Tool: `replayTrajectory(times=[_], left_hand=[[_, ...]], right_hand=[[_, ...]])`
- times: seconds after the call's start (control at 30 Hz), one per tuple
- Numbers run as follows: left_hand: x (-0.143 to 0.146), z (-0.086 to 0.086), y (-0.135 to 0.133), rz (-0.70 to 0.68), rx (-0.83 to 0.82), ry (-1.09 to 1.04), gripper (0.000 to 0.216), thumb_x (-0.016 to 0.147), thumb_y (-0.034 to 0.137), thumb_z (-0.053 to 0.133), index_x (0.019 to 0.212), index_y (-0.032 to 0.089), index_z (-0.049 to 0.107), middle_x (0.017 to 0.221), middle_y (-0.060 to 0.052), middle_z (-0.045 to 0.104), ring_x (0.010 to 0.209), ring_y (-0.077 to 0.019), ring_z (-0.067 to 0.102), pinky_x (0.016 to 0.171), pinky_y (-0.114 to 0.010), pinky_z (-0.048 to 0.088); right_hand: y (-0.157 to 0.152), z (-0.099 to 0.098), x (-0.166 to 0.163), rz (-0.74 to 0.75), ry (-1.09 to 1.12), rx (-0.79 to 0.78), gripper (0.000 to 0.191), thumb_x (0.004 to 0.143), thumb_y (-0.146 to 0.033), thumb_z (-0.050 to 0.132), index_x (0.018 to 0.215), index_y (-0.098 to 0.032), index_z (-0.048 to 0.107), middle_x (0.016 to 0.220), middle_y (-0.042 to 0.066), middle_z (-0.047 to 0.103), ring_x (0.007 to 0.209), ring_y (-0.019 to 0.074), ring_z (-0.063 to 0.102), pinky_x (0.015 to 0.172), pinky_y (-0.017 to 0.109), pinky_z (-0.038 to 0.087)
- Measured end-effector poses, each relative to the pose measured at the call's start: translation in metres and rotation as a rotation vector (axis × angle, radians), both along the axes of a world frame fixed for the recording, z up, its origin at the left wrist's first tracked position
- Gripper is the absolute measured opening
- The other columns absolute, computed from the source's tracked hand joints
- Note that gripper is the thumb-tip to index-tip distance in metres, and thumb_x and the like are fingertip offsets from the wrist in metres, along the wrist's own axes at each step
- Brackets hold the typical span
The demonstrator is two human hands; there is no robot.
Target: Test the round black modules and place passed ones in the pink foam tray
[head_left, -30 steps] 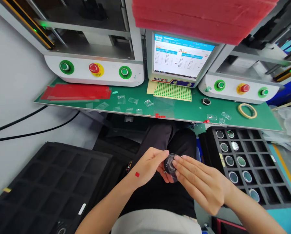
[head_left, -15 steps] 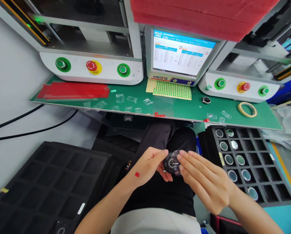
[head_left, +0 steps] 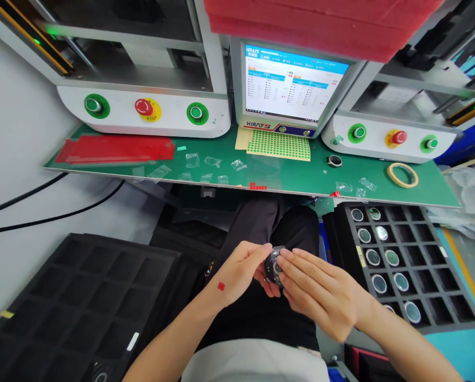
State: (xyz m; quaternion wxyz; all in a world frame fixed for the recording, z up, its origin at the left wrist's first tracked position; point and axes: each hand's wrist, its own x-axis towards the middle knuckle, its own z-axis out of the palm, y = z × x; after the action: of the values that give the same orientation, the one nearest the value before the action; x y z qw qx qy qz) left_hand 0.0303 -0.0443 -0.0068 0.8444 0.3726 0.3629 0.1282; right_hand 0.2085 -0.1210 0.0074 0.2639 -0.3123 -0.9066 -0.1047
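Over my lap, my left hand (head_left: 241, 270) grips a round black watch case (head_left: 271, 269) between thumb and fingers, its dark face turned up. My right hand (head_left: 320, 289) lies across the right part of that face, its fingers pressed together. At its fingertips a piece of clear film (head_left: 282, 248) rests against the watch case. The right thumb is hidden under the hand. A small red square sticker (head_left: 221, 286) sits on my left wrist.
Right stands a black foam tray (head_left: 426, 276) with several round watch cases. Another black foam tray (head_left: 113, 281) is at left. On the green bench (head_left: 293, 185) are red strips (head_left: 118, 148), a green-dot sticker sheet (head_left: 279, 146), film scraps, a tape roll (head_left: 403, 175) and another watch case (head_left: 335, 161).
My right hand has moved left with the clear film, and its fingers now cover more of the watch face. My left hand keeps its grip. The camera view has shifted slightly.
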Motion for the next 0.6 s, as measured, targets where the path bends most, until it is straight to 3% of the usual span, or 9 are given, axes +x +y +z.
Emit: replayTrajectory(times=[0.1, 0.2, 0.27, 0.37, 0.43, 0.53, 0.6], left_hand=[[0.000, -0.006, -0.004, 0.101, 0.008, 0.047, 0.048, 0.076, 0.057, 0.066, 0.059, 0.012, 0.067, 0.055, -0.006, 0.067, 0.050, -0.0152, 0.062, 0.053, -0.026, 0.052], [-0.005, -0.017, -0.009, 0.258, 0.060, 0.208, 0.037, 0.073, 0.051, 0.074, 0.069, 0.014, 0.072, 0.075, -0.005, 0.074, 0.076, -0.0183, 0.069, 0.075, -0.027, 0.055], [-0.010, -0.027, -0.010, 0.287, 0.053, 0.312, 0.037, 0.071, 0.050, 0.076, 0.081, 0.014, 0.075, 0.091, -0.007, 0.076, 0.095, -0.0215, 0.068, 0.090, -0.029, 0.052], [-0.010, -0.046, -0.009, 0.215, -0.003, 0.359, 0.048, 0.071, 0.053, 0.076, 0.098, 0.013, 0.074, 0.106, -0.009, 0.075, 0.109, -0.0258, 0.065, 0.100, -0.035, 0.049], [-0.001, -0.055, -0.010, 0.119, 0.013, 0.366, 0.053, 0.074, 0.056, 0.072, 0.100, 0.011, 0.074, 0.108, -0.011, 0.074, 0.111, -0.0280, 0.065, 0.103, -0.039, 0.048], [0.021, -0.058, -0.015, -0.042, 0.188, 0.363, 0.060, 0.082, 0.065, 0.056, 0.101, 0.011, 0.074, 0.111, -0.013, 0.073, 0.110, -0.0301, 0.065, 0.105, -0.045, 0.046], [0.037, -0.055, -0.018, -0.179, 0.341, 0.320, 0.064, 0.085, 0.068, 0.045, 0.108, 0.015, 0.073, 0.119, -0.012, 0.070, 0.111, -0.0301, 0.064, 0.105, -0.047, 0.046]], right_hand=[[-0.002, -0.007, -0.001, -0.041, -0.008, -0.006, 0.022, 0.088, -0.011, 0.056, 0.102, 0.001, 0.069, 0.108, 0.022, 0.073, 0.112, 0.0328, 0.066, 0.099, 0.043, 0.058], [-0.006, -0.017, -0.002, -0.140, 0.006, -0.035, 0.025, 0.090, -0.008, 0.053, 0.108, 0.001, 0.067, 0.114, 0.021, 0.071, 0.116, 0.0322, 0.064, 0.101, 0.043, 0.056], [-0.009, -0.024, -0.003, -0.212, 0.011, -0.031, 0.027, 0.092, -0.010, 0.050, 0.112, 0.000, 0.065, 0.117, 0.019, 0.071, 0.119, 0.0302, 0.063, 0.104, 0.041, 0.053], [-0.012, -0.039, -0.001, -0.300, 0.033, -0.019, 0.029, 0.095, -0.012, 0.047, 0.116, -0.002, 0.064, 0.120, 0.016, 0.070, 0.120, 0.0269, 0.062, 0.108, 0.038, 0.050], [-0.015, -0.050, 0.002, -0.335, 0.110, -0.092, 0.029, 0.096, -0.012, 0.046, 0.117, -0.004, 0.064, 0.121, 0.015, 0.069, 0.122, 0.0241, 0.061, 0.109, 0.036, 0.048], [-0.022, -0.068, 0.015, -0.446, 0.535, -0.379, 0.023, 0.095, -0.019, 0.052, 0.110, -0.014, 0.069, 0.115, 0.009, 0.073, 0.114, 0.0179, 0.066, 0.104, 0.029, 0.052], [-0.032, -0.079, 0.035, -0.632, 0.853, -0.503, 0.019, 0.092, -0.026, 0.059, 0.104, -0.021, 0.072, 0.106, 0.005, 0.076, 0.102, 0.0167, 0.071, 0.094, 0.028, 0.057]])
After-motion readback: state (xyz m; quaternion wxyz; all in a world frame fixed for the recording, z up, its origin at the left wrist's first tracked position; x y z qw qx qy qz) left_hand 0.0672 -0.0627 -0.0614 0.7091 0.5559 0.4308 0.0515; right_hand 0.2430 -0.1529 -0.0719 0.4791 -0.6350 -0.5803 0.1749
